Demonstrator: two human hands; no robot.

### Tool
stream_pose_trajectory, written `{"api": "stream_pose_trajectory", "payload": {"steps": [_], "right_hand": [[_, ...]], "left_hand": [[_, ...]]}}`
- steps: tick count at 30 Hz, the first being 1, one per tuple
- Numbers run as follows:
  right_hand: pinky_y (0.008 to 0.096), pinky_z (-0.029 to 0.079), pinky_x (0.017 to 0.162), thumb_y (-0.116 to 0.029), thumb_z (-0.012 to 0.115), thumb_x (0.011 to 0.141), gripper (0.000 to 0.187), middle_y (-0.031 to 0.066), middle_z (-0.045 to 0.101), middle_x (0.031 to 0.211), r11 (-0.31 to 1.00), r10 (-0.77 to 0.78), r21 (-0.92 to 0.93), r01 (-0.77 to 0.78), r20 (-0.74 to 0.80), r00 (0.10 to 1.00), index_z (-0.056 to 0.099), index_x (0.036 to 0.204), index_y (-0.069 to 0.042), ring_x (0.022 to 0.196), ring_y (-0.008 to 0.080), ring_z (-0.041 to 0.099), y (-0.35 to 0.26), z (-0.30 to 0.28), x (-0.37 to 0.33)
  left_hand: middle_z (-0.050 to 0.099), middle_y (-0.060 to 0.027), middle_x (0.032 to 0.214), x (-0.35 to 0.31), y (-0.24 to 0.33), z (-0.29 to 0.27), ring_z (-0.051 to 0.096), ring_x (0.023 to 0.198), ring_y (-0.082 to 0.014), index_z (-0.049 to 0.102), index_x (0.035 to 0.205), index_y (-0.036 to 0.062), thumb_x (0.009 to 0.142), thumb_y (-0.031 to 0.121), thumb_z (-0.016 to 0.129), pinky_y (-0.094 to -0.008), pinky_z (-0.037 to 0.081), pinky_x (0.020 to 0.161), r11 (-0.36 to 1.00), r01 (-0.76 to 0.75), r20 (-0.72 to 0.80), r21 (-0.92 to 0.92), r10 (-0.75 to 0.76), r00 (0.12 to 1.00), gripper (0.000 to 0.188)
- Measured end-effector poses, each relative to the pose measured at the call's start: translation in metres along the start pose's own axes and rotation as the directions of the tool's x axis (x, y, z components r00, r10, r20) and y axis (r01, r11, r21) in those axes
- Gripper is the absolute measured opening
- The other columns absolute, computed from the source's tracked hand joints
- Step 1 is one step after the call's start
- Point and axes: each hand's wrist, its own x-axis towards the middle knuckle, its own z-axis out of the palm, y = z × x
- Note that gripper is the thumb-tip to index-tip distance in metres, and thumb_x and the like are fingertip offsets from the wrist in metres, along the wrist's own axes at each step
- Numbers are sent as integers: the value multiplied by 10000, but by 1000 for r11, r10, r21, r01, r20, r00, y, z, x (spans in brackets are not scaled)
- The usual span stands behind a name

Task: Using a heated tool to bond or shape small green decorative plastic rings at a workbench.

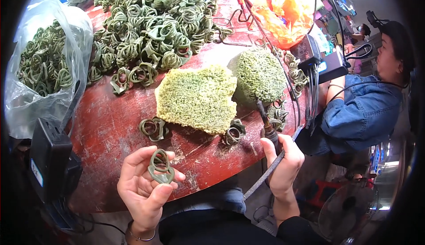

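Nearer us than the yellow block, our left hand pinches 1 green ring piece, fingers half bent. Right of the block, our right hand wraps its fingers around 1 black tool. Behind the block, we see a ring heap.

Held a dull-green piece of joined loops, glossy at its broad lower end, upright in the left hand; gripped a dark, thin-tipped tool in the right hand, slanting, with tip uppermost.
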Motion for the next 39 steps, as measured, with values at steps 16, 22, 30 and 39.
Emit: {"api": "stream_pose_trajectory", "payload": {"steps": [16,22,30,39], "right_hand": [[282,413,489,-218,713,734,276,98,535,608,911,-133,413,-25,348,928,605,814,23,515,214,530,-23,-9,-26],[282,430,476,-240,725,721,281,75,533,592,869,-267,494,22,431,862,615,815,0,506,205,545,-36,8,-31],[277,429,457,-276,706,737,287,61,523,583,892,-242,452,9,460,854,617,807,-12,487,196,539,-37,9,-32],[277,431,458,-278,706,737,285,56,520,580,893,-225,449,-13,473,852,617,799,-14,487,194,540,-38,9,-30]], "left_hand": [[440,-111,1082,4,-5,-19,571,900,-190,427,1196,-109,817,87,581,-284,498,768,991,-30,235,-127,60,970,454],[480,-115,1020,2,0,-11,583,825,-182,466,1153,-121,834,272,554,-260,491,677,999,-46,146,-4,46,988,514],[509,-129,944,1,3,-10,594,731,-180,499,1101,-147,833,476,519,-228,490,577,995,-34,75,94,27,997,678],[516,-138,934,3,5,-10,598,702,-188,508,1079,-157,813,481,517,-225,489,560,997,11,66,73,-16,998,691]]}}
